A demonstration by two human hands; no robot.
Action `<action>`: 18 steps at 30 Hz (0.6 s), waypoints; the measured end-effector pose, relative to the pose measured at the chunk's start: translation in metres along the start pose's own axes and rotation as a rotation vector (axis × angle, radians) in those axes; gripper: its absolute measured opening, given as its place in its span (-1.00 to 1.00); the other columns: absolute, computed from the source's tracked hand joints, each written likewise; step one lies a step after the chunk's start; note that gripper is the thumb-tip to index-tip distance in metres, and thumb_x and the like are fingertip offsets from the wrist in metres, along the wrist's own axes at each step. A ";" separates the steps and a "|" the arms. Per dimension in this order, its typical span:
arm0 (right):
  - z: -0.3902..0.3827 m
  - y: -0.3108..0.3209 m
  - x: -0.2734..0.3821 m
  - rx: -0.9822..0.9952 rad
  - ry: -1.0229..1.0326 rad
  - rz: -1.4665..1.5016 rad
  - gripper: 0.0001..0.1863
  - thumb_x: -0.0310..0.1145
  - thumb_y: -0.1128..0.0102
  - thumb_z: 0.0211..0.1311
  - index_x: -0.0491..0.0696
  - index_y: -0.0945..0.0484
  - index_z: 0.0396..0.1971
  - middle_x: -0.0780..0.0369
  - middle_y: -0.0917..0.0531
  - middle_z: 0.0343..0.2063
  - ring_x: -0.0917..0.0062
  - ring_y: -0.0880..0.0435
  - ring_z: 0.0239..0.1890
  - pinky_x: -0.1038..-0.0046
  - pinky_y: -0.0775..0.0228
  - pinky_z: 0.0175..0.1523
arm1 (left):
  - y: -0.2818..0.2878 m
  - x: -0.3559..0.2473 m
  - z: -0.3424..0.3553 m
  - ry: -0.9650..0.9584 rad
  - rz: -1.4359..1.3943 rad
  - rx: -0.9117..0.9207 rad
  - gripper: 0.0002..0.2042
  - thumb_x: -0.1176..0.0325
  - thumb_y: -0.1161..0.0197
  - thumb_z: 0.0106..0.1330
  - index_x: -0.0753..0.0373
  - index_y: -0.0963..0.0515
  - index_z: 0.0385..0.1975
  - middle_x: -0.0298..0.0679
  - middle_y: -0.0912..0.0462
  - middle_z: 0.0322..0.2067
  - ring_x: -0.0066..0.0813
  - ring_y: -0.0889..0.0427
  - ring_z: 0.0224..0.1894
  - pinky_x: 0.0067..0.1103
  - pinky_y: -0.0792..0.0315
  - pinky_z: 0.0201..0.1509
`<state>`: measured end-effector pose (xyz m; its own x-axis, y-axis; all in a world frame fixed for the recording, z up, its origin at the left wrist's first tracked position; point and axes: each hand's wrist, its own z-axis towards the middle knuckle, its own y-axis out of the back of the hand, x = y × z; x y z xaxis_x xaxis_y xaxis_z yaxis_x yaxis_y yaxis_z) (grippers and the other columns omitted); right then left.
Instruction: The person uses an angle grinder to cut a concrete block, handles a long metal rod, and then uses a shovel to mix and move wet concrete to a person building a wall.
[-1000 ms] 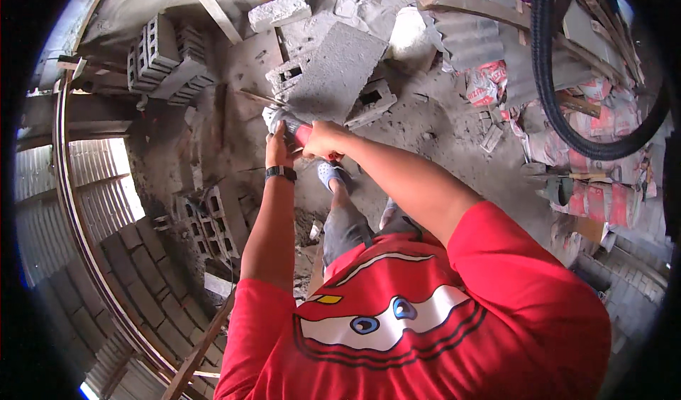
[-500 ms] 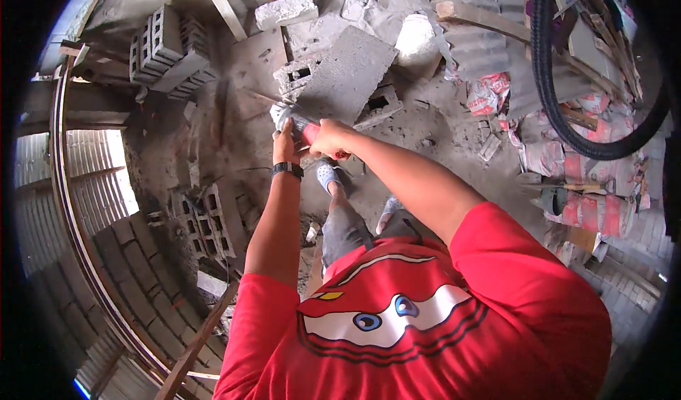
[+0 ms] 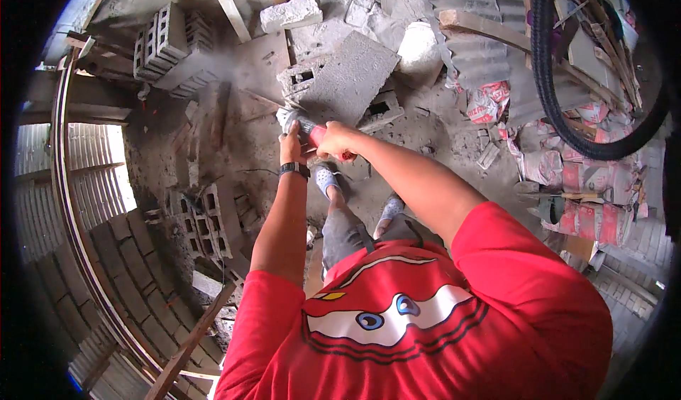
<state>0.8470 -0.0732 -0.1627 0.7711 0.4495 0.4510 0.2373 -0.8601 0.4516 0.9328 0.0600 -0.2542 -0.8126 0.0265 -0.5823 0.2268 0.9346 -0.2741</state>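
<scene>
A red and grey power tool with a pale, dusty head (image 3: pixel 306 127) is gripped in both hands, angled toward the upper left. My left hand (image 3: pixel 289 141) wraps round its front part; my right hand (image 3: pixel 336 137) closes on the red body behind it. Just beyond the tool lies a rough grey slab (image 3: pixel 347 80) with a holed concrete block (image 3: pixel 298 80) at its left edge. A hazy puff of dust hangs above and left of the tool head, whose tip is hard to make out.
Stacked hollow blocks (image 3: pixel 159 45) are at upper left, more (image 3: pixel 213 222) at lower left. Loose planks, a corrugated sheet (image 3: pixel 472 52), a white container (image 3: pixel 418 48) and red-white sacks (image 3: pixel 589 215) lie around. A black hose (image 3: pixel 603 151) loops at right. My feet (image 3: pixel 326 180) stand among rubble.
Both hands and the tool sit slightly farther right in the picture than a second ago. The view has shifted a little, and the dust haze to the upper left has become more visible.
</scene>
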 end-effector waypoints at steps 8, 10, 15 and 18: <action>-0.009 0.002 -0.001 0.043 -0.016 0.081 -0.59 -0.35 -0.41 -0.26 -0.30 -0.54 -0.38 0.07 -0.62 -0.59 0.34 -0.61 -0.65 0.30 -0.46 -0.65 | -0.013 0.003 -0.013 -0.064 0.029 -0.166 -0.60 0.04 -0.18 0.31 0.24 -0.33 -0.10 -0.13 -0.56 -0.43 -0.17 -0.67 -0.53 -0.23 -0.59 -0.58; -0.005 0.002 -0.004 0.052 -0.007 0.104 -0.51 -0.40 -0.41 -0.26 -0.34 -0.47 -0.28 0.10 -0.59 -0.61 0.35 -0.58 -0.67 0.28 -0.42 -0.72 | -0.017 0.002 -0.015 -0.058 0.033 -0.188 -0.60 0.04 -0.18 0.31 0.25 -0.33 -0.11 -0.13 -0.55 -0.42 -0.17 -0.66 -0.54 -0.22 -0.59 -0.60; 0.000 -0.005 0.002 0.044 -0.021 0.070 -0.64 -0.29 -0.44 -0.27 -0.25 -0.63 -0.47 0.06 -0.66 -0.55 0.33 -0.64 -0.62 0.29 -0.52 -0.57 | 0.005 0.002 -0.002 -0.022 0.026 -0.103 -0.38 -0.01 -0.25 0.23 0.22 -0.13 0.10 0.01 -0.46 -0.18 -0.05 -0.64 -0.37 -0.08 -0.60 -0.45; -0.003 -0.001 -0.002 0.057 -0.002 0.094 -0.52 -0.44 -0.37 -0.20 -0.35 -0.44 -0.23 0.11 -0.57 -0.64 0.40 -0.53 -0.71 0.27 -0.37 -0.74 | -0.003 0.004 -0.004 0.009 0.025 -0.066 -0.37 0.00 -0.25 0.23 0.22 -0.12 0.11 -0.01 -0.46 -0.18 -0.06 -0.63 -0.37 -0.06 -0.60 -0.43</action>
<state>0.8435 -0.0728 -0.1621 0.7930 0.3654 0.4875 0.1969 -0.9110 0.3625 0.9268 0.0593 -0.2523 -0.8120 0.0526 -0.5813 0.2113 0.9549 -0.2088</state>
